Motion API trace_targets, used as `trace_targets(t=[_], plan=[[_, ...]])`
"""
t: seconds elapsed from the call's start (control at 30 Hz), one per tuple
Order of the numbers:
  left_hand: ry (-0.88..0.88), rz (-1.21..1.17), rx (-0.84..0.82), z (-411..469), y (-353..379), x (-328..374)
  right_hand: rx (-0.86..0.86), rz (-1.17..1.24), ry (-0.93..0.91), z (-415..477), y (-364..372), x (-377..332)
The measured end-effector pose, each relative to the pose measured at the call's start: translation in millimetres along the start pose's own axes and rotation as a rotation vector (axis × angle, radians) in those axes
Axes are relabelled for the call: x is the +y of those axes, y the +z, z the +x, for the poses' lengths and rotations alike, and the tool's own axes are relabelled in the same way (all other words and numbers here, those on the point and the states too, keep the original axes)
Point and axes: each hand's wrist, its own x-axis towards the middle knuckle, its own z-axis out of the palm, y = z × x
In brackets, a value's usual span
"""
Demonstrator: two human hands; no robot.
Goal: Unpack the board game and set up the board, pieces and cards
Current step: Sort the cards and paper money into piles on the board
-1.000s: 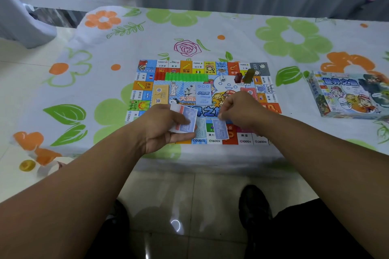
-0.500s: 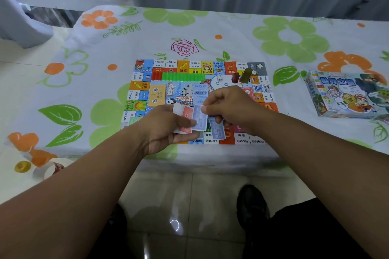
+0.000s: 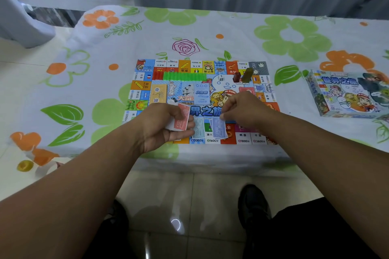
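Note:
The colourful game board (image 3: 210,67) lies flat on the table in front of me. My left hand (image 3: 160,126) grips a small stack of paper money (image 3: 181,121) with a red note on top, over the board's near left part. My right hand (image 3: 244,109) pinches the far end of a blue note (image 3: 219,129) that lies on the board's near edge. A pale green note (image 3: 199,130) lies just left of it. A blue card stack (image 3: 202,94) and a yellow card stack (image 3: 159,93) sit on the board's middle.
A row of green houses (image 3: 184,75), a dice (image 3: 221,78), a red token (image 3: 236,76) and an olive token (image 3: 247,73) stand along the board's far side. The game box (image 3: 347,94) lies on the flowered tablecloth (image 3: 231,38) at the right. The table edge is near my knees.
My right hand took a blue note off the stack in my left hand and brought it down to the blue note on the board's near edge. A red note now tops the stack.

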Motion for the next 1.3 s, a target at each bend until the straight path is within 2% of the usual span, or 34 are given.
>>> trace_targets(t=[0.17,0.43,0.6,0.83,1.13,1.3], plan=[[0.012,0.011,-0.007,-5,-4,0,-0.009,0.064,-0.081,-2,7,-13],[0.037,0.023,0.02,-11,-18,0,-0.167,0.246,-0.188,-10,34,-51],[0.068,-0.006,0.041,-19,-33,2,-0.141,0.242,-0.174,-4,49,-67],[0.083,-0.103,0.194,-23,-67,11,-0.092,0.216,-0.07,9,63,-71],[0.071,-0.123,0.179,-30,-81,12,-0.121,0.171,-0.106,16,93,-88],[0.055,-0.133,0.188,-32,-86,11,-0.043,0.079,-0.112,26,102,-87]])
